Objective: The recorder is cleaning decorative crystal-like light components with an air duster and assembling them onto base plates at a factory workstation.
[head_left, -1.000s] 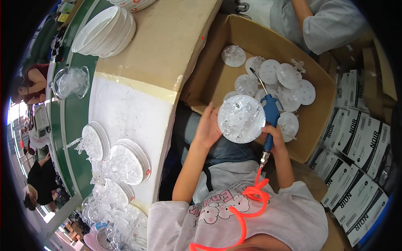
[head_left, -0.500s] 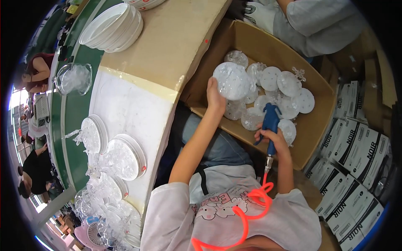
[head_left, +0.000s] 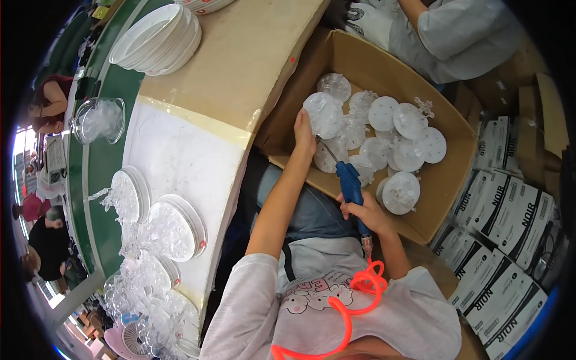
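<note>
Over the near left part of an open cardboard box (head_left: 414,225), my left hand (head_left: 305,135) holds a round, whitish clear plastic disc (head_left: 324,114) by its edge. Wrapped in the fingers of my right hand (head_left: 365,211) is a blue air blow gun (head_left: 350,181), whose thin metal nozzle points up and left, ending close to my left hand and below the disc. A red coiled hose (head_left: 369,281) runs from its lower end across my shirt. Inside the box lie several similar round clear discs (head_left: 409,121), some with clear branching pieces attached.
On the white-topped table (head_left: 180,135) at left stand discs on white round lids (head_left: 180,228) and a heap of clear pieces (head_left: 150,300). White bowls (head_left: 157,42) are stacked farther back. Printed cartons (head_left: 501,252) line the right; another person's grey sleeve (head_left: 465,30) is beyond the box.
The blow gun has moved left and tilted, its nozzle now toward my left hand. The held disc has shifted slightly left and looks smaller. A disc at the box's near right is more exposed.
</note>
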A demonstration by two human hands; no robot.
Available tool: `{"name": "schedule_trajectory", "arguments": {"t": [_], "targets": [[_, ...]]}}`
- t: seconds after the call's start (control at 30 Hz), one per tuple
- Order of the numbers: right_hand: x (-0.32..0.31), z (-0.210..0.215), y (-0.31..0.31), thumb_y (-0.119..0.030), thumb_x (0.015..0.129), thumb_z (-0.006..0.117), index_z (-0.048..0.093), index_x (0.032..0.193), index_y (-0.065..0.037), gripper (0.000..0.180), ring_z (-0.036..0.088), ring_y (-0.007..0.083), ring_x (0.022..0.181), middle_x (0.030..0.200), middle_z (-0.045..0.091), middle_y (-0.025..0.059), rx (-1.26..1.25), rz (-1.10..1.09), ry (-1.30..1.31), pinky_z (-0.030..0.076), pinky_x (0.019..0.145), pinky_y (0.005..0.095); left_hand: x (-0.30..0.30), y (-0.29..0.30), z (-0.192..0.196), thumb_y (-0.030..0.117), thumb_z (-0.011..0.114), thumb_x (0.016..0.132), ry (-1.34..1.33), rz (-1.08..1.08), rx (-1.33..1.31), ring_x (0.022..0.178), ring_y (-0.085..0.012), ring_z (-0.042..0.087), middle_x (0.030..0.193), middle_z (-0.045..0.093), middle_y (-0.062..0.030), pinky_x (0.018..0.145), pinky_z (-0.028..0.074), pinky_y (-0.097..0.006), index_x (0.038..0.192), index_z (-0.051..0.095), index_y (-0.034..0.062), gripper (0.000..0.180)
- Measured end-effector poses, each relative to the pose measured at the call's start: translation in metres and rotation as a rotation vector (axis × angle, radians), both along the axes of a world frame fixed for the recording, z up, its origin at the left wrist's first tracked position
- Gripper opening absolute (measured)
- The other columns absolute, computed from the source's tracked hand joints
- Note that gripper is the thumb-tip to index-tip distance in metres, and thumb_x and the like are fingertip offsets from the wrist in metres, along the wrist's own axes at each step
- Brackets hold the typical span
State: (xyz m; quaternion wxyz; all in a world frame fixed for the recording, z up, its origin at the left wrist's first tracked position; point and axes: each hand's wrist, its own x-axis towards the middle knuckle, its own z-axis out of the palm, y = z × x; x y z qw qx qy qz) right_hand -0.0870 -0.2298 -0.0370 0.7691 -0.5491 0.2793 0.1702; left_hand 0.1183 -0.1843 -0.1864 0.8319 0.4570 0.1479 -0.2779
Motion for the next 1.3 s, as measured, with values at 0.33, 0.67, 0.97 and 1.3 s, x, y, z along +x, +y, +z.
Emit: {"name": "schedule_trajectory", "arguments": {"t": [0.33, 0.67, 0.97, 1.3], "targets": [[0.008, 0.012, 0.011, -0.012, 0.073, 0.053, 0.051, 0.092, 0.001, 0.024, 0.05, 0.0115, 0.06, 0.068, 0.052, 0.0046, -0.111, 0.113, 0.071, 0.041, 0.058, 0.0242, 0.014, 0.013, -0.016, 0.028, 0.041, 0.091, 0.256, 0.149, -0.032, 0.104, -0.0228, 0.052, 0.115, 0.053, -0.0076, 0.09, 0.041, -0.035, 0.113, 0.049, 0.0013, 0.036], [-0.007, -0.009, -0.003, -0.011, 0.073, 0.052, 0.051, 0.089, 0.002, 0.02, 0.05, 0.0116, 0.054, 0.065, 0.051, 0.0049, -0.153, -0.117, 0.055, 0.039, 0.052, 0.0248, 0.014, 0.018, -0.023, 0.025, 0.046, 0.087, 0.258, 0.158, -0.027, 0.099, -0.0226, 0.055, 0.112, 0.055, -0.0095, 0.085, 0.045, -0.035, 0.114, 0.048, -0.001, 0.038], [-0.005, -0.013, 0.009, -0.011, 0.071, 0.055, 0.053, 0.086, 0.002, 0.02, 0.051, 0.0118, 0.051, 0.061, 0.052, 0.0049, -0.152, 0.022, 0.002, 0.04, 0.051, 0.025, 0.014, 0.015, -0.027, 0.035, 0.048, 0.087, 0.276, 0.17, 0.047, 0.098, -0.0215, 0.056, 0.111, 0.055, -0.008, 0.082, 0.047, -0.033, 0.114, 0.048, -0.0016, 0.045], [0.001, 0.007, 0.012, -0.012, 0.073, 0.054, 0.051, 0.09, 0.001, 0.022, 0.049, 0.0101, 0.056, 0.066, 0.051, 0.0039, -0.14, 0.107, 0.049, 0.04, 0.054, 0.0233, 0.015, 0.014, -0.036, 0.033, 0.048, 0.087, 0.268, 0.173, 0.095, 0.095, -0.0217, 0.057, 0.111, 0.055, -0.0068, 0.08, 0.047, -0.033, 0.116, 0.047, 0.0021, 0.042]]}}
